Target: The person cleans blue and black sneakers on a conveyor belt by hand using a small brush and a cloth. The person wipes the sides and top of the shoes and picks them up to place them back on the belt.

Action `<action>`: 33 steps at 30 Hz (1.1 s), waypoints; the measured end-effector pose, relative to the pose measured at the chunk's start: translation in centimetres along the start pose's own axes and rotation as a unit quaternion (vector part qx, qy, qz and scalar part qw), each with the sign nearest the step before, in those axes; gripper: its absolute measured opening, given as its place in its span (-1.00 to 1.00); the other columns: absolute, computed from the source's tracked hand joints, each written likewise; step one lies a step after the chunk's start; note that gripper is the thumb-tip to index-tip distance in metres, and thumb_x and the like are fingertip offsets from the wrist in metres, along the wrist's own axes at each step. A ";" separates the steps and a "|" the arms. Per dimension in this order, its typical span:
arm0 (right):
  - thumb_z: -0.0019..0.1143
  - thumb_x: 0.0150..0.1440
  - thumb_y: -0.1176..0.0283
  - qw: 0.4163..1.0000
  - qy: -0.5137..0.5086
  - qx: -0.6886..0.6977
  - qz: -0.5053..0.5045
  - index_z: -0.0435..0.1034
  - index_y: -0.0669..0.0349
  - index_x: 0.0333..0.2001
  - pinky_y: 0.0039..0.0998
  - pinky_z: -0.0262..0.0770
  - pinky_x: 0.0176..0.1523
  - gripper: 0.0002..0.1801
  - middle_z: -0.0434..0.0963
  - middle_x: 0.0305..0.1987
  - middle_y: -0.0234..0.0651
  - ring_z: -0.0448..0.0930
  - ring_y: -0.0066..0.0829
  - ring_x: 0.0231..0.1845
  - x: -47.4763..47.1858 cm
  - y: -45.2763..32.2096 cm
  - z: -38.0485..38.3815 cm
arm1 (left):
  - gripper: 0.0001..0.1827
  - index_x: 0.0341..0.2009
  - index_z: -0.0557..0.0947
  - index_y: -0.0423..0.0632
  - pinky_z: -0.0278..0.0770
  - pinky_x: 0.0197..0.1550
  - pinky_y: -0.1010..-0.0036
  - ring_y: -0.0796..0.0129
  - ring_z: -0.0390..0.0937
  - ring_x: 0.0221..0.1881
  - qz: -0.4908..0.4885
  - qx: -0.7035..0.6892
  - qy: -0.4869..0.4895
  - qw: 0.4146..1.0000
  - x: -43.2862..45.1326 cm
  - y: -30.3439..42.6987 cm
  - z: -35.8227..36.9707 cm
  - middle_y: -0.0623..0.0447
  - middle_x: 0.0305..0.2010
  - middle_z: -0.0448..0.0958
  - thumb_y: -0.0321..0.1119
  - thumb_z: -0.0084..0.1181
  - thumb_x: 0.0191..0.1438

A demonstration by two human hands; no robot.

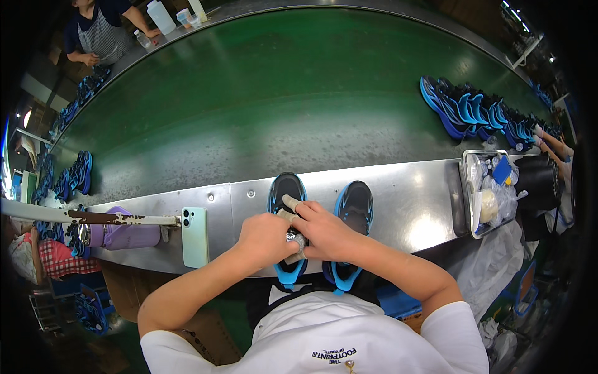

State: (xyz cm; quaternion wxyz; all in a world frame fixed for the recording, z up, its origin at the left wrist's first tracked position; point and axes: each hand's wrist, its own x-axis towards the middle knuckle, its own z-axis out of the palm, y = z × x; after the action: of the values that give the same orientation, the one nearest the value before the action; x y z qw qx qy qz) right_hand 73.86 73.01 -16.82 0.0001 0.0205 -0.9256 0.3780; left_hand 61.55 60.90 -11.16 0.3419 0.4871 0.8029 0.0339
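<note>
Two black and blue sports shoes stand side by side on the metal ledge, toes pointing away from me. My left hand [267, 237] and my right hand [324, 230] meet over the left shoe [286, 183], around its tongue and laces. Pale finger covers sit on fingertips of my right hand. Both hands' fingers are bent at the shoe's opening; the exact grip is partly hidden. Beside them is the right shoe [356, 205], touched by neither hand, its heel partly behind my right forearm.
A phone [195, 237], a purple bottle [135, 236] and a painted metal bar [126, 218] lie to the left. A tray [467, 196] of plastic bags stands right. Shoe rows [460, 110] line the green belt [280, 93]. Other people are at the far left, upper left and right.
</note>
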 end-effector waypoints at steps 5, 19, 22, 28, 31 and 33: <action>0.44 -0.26 0.32 1.000 -0.009 0.001 -0.006 0.32 0.31 0.09 -0.19 0.26 0.29 -0.21 0.18 0.31 0.04 0.23 0.04 0.27 -0.1 0.9 0.2 | -0.74 -0.36 0.56 -0.13 0.47 -0.14 0.20 -0.03 0.50 -0.14 0.081 -0.045 0.129 0.987 -1.2 -0.5 1.3 -0.12 -0.25 0.54 -0.35 0.23 -0.23; 0.19 0.10 0.21 0.989 -0.063 0.093 0.097 0.26 0.11 0.24 -0.08 0.16 0.33 -0.37 0.07 0.41 0.01 0.15 0.16 0.31 0.8 -0.3 -1.4 | -0.52 -0.04 0.63 0.04 0.29 0.11 0.31 0.10 0.29 0.01 0.214 -0.233 0.074 0.946 -0.8 -5.7 2.8 0.01 -0.13 0.38 -0.60 0.11 -0.13; 0.18 0.12 0.23 0.990 -0.042 0.096 0.093 0.31 0.14 0.19 -0.13 0.22 0.29 -0.44 0.10 0.39 0.00 0.18 0.14 0.29 0.7 -0.4 -1.3 | -0.53 -0.04 0.62 0.04 0.32 0.07 0.29 0.08 0.31 -0.02 0.210 -0.228 0.086 0.947 -0.9 -5.7 3.1 0.00 -0.13 0.40 -0.59 0.11 -0.12; 0.04 0.21 0.43 0.960 0.177 0.181 0.120 0.49 0.20 -0.01 -0.42 0.42 0.06 -0.72 0.57 -0.11 -0.28 0.53 -0.44 -0.06 -3.6 1.9 -6.5 | -0.61 -0.11 0.61 -0.04 0.36 -0.03 0.29 0.03 0.38 -0.11 0.165 -0.196 0.286 0.923 -6.8 -2.3 4.3 -0.06 -0.18 0.47 -0.49 0.20 -0.13; 0.12 0.17 0.42 0.918 0.171 0.290 0.211 0.50 0.17 0.00 -0.49 0.42 -0.06 -0.70 0.55 -0.17 -0.35 0.52 -0.53 -0.16 -7.3 2.4 -7.6 | -0.49 -0.03 0.59 -0.04 0.36 0.01 0.26 0.02 0.35 -0.07 0.200 -0.179 0.191 0.944 -8.7 -0.7 5.2 -0.08 -0.14 0.46 -0.58 0.17 -0.20; 0.21 0.12 0.32 0.968 0.073 0.158 0.180 0.54 0.01 -0.03 -0.47 0.46 -0.11 -0.70 0.56 -0.20 -0.28 0.54 -0.42 -0.20 -9.3 1.0 -8.2 | -0.33 0.11 0.51 0.06 0.32 0.06 0.16 -0.04 0.31 0.00 0.205 -0.149 0.129 0.959 -8.6 0.0 5.7 -0.17 -0.07 0.42 -0.57 0.16 -0.21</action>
State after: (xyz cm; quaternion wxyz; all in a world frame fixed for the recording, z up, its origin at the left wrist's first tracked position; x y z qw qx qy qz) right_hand 82.95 79.76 -11.82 -0.0033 -0.1745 -0.8402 0.5133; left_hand 67.36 52.38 -11.03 0.2900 0.5762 0.7088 0.2854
